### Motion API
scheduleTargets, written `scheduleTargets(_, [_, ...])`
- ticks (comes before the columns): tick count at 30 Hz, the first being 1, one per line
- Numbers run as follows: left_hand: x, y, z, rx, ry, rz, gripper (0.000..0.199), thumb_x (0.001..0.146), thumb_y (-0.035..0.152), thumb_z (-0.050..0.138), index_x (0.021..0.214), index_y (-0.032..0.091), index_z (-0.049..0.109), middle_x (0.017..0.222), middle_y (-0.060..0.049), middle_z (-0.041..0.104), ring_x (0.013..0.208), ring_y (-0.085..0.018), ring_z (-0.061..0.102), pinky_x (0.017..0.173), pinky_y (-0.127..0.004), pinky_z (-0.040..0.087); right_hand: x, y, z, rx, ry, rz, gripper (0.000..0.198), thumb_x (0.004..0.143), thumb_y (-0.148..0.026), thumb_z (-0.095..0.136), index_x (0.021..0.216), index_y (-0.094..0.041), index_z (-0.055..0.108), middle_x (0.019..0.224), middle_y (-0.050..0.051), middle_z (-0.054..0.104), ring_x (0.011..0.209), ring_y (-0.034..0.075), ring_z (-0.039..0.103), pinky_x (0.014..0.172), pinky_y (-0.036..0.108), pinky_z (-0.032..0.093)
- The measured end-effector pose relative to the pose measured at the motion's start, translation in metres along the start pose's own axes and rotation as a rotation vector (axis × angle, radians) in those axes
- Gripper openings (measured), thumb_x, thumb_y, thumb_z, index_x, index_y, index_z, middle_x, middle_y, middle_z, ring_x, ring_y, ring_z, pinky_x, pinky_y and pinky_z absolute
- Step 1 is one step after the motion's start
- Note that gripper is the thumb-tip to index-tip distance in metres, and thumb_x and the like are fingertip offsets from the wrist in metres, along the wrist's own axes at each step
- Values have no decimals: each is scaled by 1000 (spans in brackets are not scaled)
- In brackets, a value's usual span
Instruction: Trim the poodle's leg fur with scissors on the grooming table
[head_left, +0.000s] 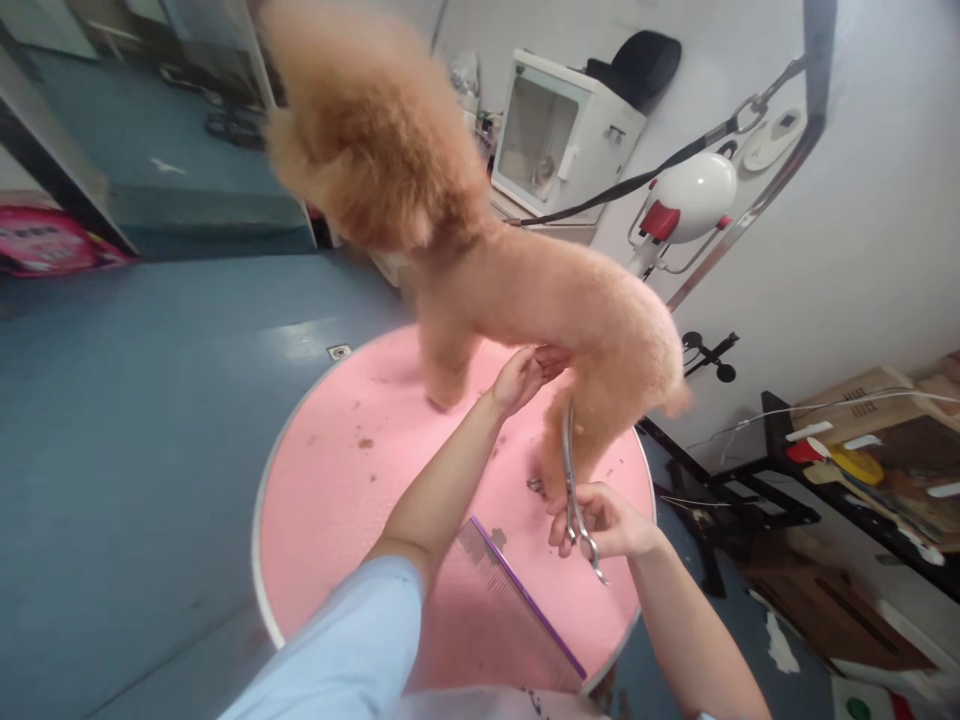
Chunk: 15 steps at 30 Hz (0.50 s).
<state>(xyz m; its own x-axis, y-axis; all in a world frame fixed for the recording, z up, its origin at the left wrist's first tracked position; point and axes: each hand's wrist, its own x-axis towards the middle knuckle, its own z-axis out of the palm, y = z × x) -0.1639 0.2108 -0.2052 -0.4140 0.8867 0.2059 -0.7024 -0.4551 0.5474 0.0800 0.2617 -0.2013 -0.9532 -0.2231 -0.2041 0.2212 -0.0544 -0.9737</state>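
A curly apricot dog (555, 285) stands on a round pink table (337, 530), its head blurred at the upper left. My left hand (529, 378) reaches under the belly, in front of the hind legs. Its fingers are stretched out against the dog, the tips partly hidden. My right hand (600, 520) is closed around the handles of curved silver grooming scissors (568, 450). Their blades point upward alongside the dog's hind leg. A comb with a purple spine (529, 597) lies on the table between my forearms.
A black strap (637, 182) runs from the dog to a metal arm (795, 160) at the right. Small hair clumps (365, 443) dot the tabletop. A cluttered shelf (862, 470) stands at the right, and a white cabinet (562, 130) is behind the dog.
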Motion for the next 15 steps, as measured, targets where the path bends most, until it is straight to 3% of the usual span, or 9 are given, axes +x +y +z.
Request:
scheduleTargets(3, [1,0,-1,4,-8,-3,49,99,38,36,96,10,76,114,-13,68,103,-18,65,103,-30,41,0,3,1,-13,30,-16,49,72,-53,78,109,-23,67,85,1,68,80,20,71,75,35,55])
scheduleTargets(7, [1,0,1,7,-2,-5,50,100,38,34,95,10,75,112,-13,69,102,-17,65,104,-30,42,0,6,2,-40,27,17,42,74,-45,77,108,-21,67,79,1,67,74,20,71,68,32,54])
scheduleTargets(10, [0,0,2,12,-4,-9,51,100,36,32,94,11,76,112,-12,69,103,-17,65,106,-31,40,1,6,2,-42,45,-39,48,72,-48,78,109,-19,67,82,3,68,80,22,71,72,34,54])
scheduleTargets(15, [-1,1,3,2,0,-15,52,101,38,31,95,10,75,111,-13,69,100,-17,65,106,-32,41,2,5,4,-40,60,7,37,78,-40,77,108,-22,67,79,0,67,75,18,70,67,28,53])
